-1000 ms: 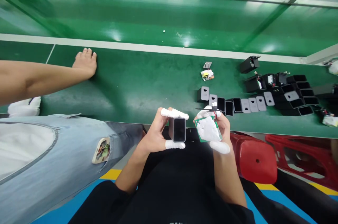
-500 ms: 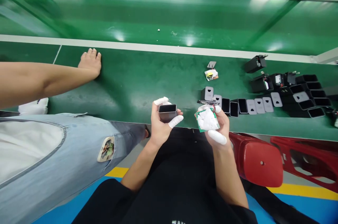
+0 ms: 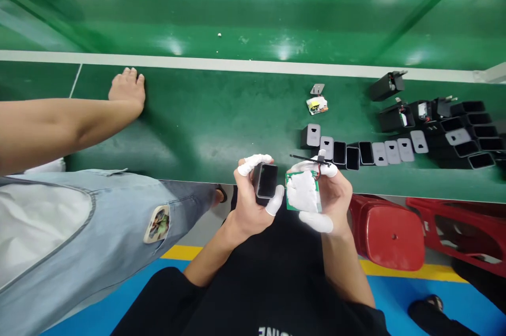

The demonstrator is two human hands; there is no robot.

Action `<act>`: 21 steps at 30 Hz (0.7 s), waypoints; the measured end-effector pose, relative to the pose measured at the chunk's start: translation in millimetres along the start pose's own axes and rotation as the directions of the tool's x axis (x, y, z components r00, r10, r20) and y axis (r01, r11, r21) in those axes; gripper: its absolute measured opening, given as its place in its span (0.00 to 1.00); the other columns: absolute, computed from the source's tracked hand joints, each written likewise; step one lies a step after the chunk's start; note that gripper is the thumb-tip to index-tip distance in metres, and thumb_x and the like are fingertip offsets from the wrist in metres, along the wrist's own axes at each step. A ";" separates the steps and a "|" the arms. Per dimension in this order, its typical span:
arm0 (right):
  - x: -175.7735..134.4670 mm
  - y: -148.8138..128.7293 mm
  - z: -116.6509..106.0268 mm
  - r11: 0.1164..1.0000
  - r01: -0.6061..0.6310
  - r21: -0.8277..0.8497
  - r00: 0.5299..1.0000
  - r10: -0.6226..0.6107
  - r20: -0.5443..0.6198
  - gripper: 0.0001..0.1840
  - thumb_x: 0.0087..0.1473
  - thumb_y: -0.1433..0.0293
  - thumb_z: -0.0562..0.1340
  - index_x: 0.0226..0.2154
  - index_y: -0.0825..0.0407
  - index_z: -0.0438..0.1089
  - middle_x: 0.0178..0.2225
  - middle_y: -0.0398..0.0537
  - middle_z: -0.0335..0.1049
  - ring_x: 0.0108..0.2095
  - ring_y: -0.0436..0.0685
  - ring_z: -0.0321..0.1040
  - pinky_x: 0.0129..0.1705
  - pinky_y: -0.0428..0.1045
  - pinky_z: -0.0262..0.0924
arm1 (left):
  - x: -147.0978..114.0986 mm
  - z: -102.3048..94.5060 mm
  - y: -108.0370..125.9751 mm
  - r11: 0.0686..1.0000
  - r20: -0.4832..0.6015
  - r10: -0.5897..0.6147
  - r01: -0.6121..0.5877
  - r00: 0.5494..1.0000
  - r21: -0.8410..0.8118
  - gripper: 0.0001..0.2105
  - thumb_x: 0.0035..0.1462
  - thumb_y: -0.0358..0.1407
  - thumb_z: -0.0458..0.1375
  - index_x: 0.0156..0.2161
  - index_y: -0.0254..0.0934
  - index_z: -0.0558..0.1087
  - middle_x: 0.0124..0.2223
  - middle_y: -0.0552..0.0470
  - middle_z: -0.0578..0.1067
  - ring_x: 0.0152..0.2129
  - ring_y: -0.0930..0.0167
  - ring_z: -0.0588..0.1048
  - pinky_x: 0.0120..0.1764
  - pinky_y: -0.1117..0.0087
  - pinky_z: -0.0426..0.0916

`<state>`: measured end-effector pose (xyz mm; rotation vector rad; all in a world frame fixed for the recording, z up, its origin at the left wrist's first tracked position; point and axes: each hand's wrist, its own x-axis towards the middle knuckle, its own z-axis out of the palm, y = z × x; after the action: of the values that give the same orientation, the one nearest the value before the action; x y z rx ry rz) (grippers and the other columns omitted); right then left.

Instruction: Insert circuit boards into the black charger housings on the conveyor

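White finger cots cover some fingertips of both hands. My left hand (image 3: 250,200) is closed around a black rectangular charger housing (image 3: 267,182), its open end facing up and toward the right. Close beside it, my right hand (image 3: 334,201) grips a green circuit board (image 3: 303,192) topped with white putty-like filler. Red and dark wires run from the board to a thin dark plate (image 3: 310,158) seen edge-on at the right fingertips. A small gap separates the board from the housing, and both are held above the bench's front edge.
Past my right hand, a row of black housings (image 3: 352,157) and grey end caps (image 3: 392,152) lines the green bench (image 3: 205,125). Plugged chargers (image 3: 387,85) cluster at right. A loose circuit assembly (image 3: 317,105) lies behind. A co-worker's hand (image 3: 128,88) rests at left; red stools (image 3: 393,236) stand below.
My left hand has moved right and turned the housing so its opening faces the board. My right hand has shifted slightly down and rotated the board more upright. The two parts are closer together.
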<state>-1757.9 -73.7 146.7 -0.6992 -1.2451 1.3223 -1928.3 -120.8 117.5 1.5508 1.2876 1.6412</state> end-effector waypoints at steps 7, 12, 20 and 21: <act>4.2 -3.8 6.5 0.988 0.111 -0.105 0.992 -0.104 0.065 0.36 0.41 0.64 0.84 0.54 0.42 0.79 0.45 0.51 0.79 0.43 0.66 0.78 0.46 0.65 0.79 | -2.1 2.9 -0.1 0.997 0.046 0.055 -0.052 0.997 -0.059 0.37 0.62 0.43 0.72 0.70 0.45 0.58 0.61 0.39 0.68 0.58 0.57 0.75 0.59 0.48 0.79; 3.3 -4.3 8.0 0.986 0.090 -0.140 0.990 -0.074 0.117 0.35 0.42 0.69 0.82 0.54 0.41 0.78 0.44 0.49 0.76 0.44 0.65 0.74 0.45 0.64 0.76 | 0.4 5.7 2.4 0.995 0.024 0.056 -0.054 0.998 -0.083 0.40 0.59 0.51 0.75 0.68 0.47 0.60 0.60 0.42 0.70 0.57 0.58 0.76 0.59 0.50 0.79; 3.1 -4.0 9.9 0.975 0.105 -0.195 0.989 -0.081 0.125 0.37 0.43 0.72 0.83 0.56 0.42 0.77 0.45 0.49 0.74 0.42 0.64 0.70 0.43 0.62 0.73 | -1.9 6.5 0.5 0.996 0.059 0.056 -0.052 0.997 -0.070 0.37 0.62 0.42 0.72 0.69 0.46 0.58 0.61 0.40 0.67 0.60 0.57 0.73 0.61 0.50 0.78; 3.4 -4.6 10.3 0.974 0.108 -0.201 0.988 -0.083 0.128 0.37 0.43 0.72 0.82 0.56 0.42 0.77 0.45 0.50 0.74 0.42 0.64 0.71 0.43 0.62 0.73 | -2.3 6.7 -0.1 0.997 0.057 0.051 -0.048 0.997 -0.069 0.37 0.62 0.41 0.72 0.69 0.46 0.58 0.61 0.40 0.67 0.60 0.58 0.73 0.61 0.49 0.78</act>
<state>-1766.6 -74.0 154.5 -0.7047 -1.5108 1.1785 -1921.5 -120.9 115.6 1.5901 1.1605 1.6398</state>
